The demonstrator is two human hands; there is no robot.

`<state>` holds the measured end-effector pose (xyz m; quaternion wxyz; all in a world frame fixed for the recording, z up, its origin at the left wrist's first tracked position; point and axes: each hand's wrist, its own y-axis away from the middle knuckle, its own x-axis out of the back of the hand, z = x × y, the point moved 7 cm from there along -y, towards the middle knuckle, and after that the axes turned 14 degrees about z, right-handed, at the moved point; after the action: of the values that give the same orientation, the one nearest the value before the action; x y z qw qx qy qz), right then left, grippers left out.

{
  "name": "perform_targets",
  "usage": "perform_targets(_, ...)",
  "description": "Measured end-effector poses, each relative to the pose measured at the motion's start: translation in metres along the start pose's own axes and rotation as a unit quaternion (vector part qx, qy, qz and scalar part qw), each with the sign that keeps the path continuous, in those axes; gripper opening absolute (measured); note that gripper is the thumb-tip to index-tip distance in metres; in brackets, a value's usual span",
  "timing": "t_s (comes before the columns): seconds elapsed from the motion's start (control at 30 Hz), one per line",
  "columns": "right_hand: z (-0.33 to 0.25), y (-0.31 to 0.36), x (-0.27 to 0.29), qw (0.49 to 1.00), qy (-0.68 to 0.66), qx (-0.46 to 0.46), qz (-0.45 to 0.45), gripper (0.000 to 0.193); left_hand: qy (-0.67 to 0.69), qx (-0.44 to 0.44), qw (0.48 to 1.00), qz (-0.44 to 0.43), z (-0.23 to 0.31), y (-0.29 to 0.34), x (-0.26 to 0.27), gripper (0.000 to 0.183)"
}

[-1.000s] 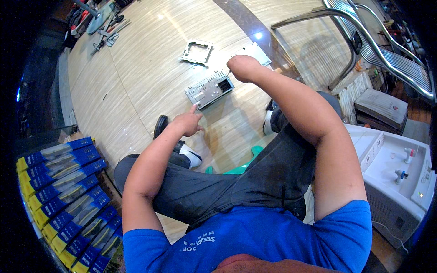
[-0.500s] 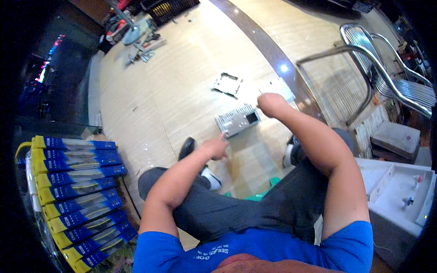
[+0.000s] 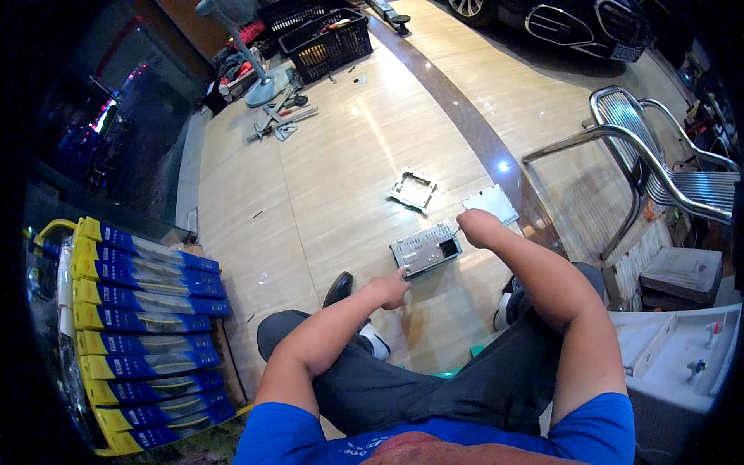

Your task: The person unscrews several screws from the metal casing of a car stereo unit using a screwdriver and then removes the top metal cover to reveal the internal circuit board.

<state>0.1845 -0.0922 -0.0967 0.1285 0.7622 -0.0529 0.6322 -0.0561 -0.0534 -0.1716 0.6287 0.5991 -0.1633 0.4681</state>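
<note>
beige, glossy flooring carries the rectangular silver metal box with a slotted top and dark square socket, which lies between the person's two hands. the bare right hand is clenched into a fist at the box's far right corner; whether it grips a slim tool or touches the metal, i cannot tell. the bare left hand grasps nothing: its forefinger reaches to the near left corner and seems to touch it, the other fingers loosely bent. to work that far corner well, i would press the left fingertip down so the box cannot skate on the slick surface, and push slowly from the right.

a dark car stands well beyond, a shiny tubular metal chair to the right, a black plastic basket far off. nearer, the flat white rectangular panel lies just past the right fist and could catch a slip; the pale square open frame sits behind the box, apart from both hands.
</note>
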Motion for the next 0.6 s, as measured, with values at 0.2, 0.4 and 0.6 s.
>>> perform_targets(0.2, 0.007, -0.001, -0.005, 1.000, -0.003, -0.006, -0.004, 0.013, 0.004, -0.014, 1.000, -0.011, 0.002, -0.001, 0.001, 0.058)
perform_targets(0.4, 0.005, -0.003, -0.005, 1.000, -0.014, -0.015, 0.005, 0.015, 0.004, -0.009, 1.000, 0.010, -0.005, -0.009, -0.012, 0.052)
perform_targets(0.6, 0.002, 0.000, 0.000, 1.000, -0.018, -0.022, 0.000, 0.013, 0.013, -0.003, 1.000, 0.005, -0.002, -0.004, -0.006, 0.050)
